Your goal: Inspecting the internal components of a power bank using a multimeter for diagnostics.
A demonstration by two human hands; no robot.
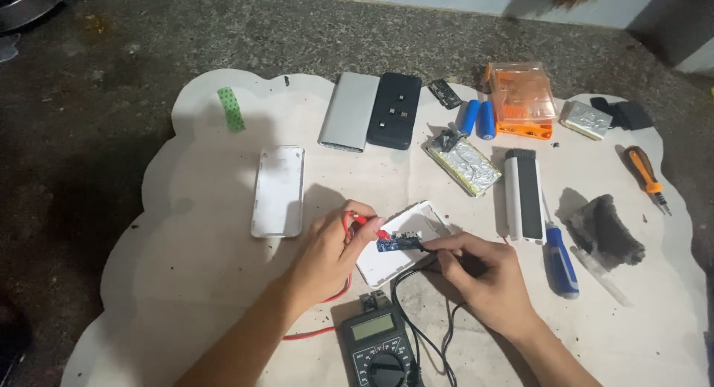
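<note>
- L hand (327,253) is pinching the red probe (366,222) betw. thumb & fingers, closed round it; tip is pressing onto the small blue circuit board (396,243).
- R hand (483,272) is gripping the black probe (425,246), fingers curled shut on it; tip is touching the board's right end.
- Board is sitting on the edge of an open white case half (390,262), centre of the mat, betw. both hands.
- Red lead (316,331) & black lead (416,327) are running down toward the meter (378,348) at the bottom edge, just below the hands; its screen is too small to tell.
- White cloud-shaped mat (186,246) is lying on a dark speckled floor (74,134).
- White cover (279,191) is lying left of the hands, apart from them.
- Silver power bank (349,111) & black power bank (395,110) are lying side by side, touching, at top.
- Foil-wrapped pack (465,166), two blue cells (476,118), orange clear box (523,98) are sitting upper right.
- White-and-black unit (523,194) is lying just beside the blue-handled screwdriver (561,262).
- Orange-handled screwdriver (645,175) & dark cloth (606,231) are resting far right.
- Green tape strip (231,108) is lying upper left.
</note>
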